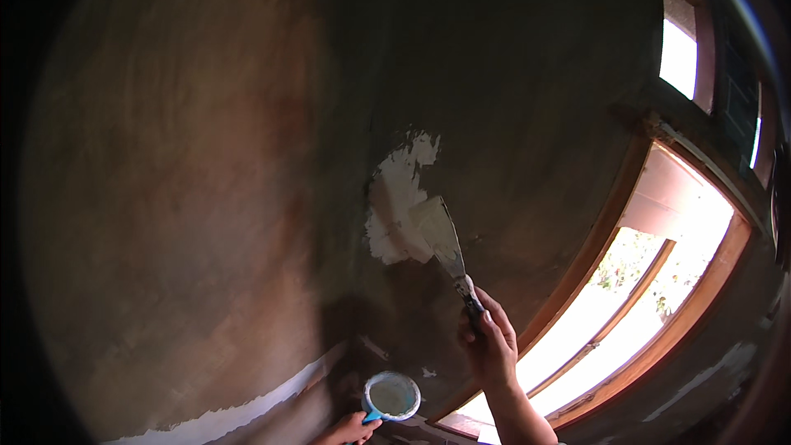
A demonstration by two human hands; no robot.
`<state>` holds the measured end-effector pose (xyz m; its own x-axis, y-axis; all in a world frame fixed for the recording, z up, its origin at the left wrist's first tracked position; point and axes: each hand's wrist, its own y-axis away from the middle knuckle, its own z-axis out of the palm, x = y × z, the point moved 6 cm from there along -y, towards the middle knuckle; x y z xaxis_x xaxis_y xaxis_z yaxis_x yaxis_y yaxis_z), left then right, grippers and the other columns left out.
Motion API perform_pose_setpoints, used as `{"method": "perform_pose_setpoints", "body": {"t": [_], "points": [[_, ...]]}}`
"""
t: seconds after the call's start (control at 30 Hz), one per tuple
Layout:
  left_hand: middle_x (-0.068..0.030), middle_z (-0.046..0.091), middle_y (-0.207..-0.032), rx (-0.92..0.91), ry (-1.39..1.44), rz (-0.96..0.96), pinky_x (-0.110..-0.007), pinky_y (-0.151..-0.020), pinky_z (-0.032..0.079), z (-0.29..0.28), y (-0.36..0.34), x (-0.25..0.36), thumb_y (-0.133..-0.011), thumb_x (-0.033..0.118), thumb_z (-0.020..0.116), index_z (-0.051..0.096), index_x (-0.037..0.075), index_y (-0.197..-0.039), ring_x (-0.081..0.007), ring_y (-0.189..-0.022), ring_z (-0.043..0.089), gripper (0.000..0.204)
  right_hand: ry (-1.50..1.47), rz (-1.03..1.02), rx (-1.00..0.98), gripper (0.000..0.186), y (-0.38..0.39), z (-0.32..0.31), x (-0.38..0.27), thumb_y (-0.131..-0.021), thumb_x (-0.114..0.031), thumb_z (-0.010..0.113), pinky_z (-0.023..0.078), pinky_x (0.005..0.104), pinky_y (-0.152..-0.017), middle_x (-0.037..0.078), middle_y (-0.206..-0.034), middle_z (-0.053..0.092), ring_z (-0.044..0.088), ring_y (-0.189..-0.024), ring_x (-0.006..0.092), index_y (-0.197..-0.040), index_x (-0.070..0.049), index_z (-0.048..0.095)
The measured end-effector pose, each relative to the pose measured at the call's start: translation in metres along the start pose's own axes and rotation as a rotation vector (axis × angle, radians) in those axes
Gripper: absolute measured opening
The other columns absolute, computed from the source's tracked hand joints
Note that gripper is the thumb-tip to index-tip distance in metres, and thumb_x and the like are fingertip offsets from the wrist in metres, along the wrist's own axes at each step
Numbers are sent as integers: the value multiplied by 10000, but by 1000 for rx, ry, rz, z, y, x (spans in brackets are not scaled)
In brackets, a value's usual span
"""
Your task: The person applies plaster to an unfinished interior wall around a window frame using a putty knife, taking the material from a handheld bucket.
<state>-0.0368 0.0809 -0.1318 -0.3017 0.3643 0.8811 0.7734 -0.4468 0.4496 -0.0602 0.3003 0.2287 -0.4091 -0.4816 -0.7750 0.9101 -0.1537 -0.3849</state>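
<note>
Head view: right hand (pixel 488 344) is closed around the dark handle of a putty knife (pixel 445 245), whose blade lies flat against the dark wall (pixel 527 74) at the lower right edge of a white filler patch (pixel 399 198). Left hand (pixel 348 429) grips a small blue-rimmed tub of white filler (pixel 392 396) near the bottom edge. Judged progress: early, with one small patch covered and most wall bare. Wooden window frame (pixel 626 198) stands right.

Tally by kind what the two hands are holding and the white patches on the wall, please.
Putty knife, in right hand: 1
Small tub, in left hand: 1
White patches on wall: 2, the fresh patch and the low strip
Total: 4
</note>
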Motion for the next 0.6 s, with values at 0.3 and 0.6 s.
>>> {"method": "perform_pose_setpoints", "body": {"t": [0.3, 0.6], "points": [[4, 562, -576, 46, 210, 108, -298, -394, 427, -23, 28, 14, -995, 348, 680, 564, 82, -907, -90, -428, 523, 303, -27, 77, -51, 414, -11, -3, 39, -1063, -183, 560, 444, 234, -714, 55, -1012, 624, 509, -793, 100, -1422, 17, 514], [-74, 611, -602, 315, -97, 258, -336, -464, 471, -65, 66, 79, -984, 320, 692, 554, 45, -888, -156, -460, 585, 321, 652, 53, 3, 307, 42, -49, 18, -1036, -199, 628, 404, 203, -534, 35, -757, 638, 515, -594, 52, -1205, 56, 650]]}}
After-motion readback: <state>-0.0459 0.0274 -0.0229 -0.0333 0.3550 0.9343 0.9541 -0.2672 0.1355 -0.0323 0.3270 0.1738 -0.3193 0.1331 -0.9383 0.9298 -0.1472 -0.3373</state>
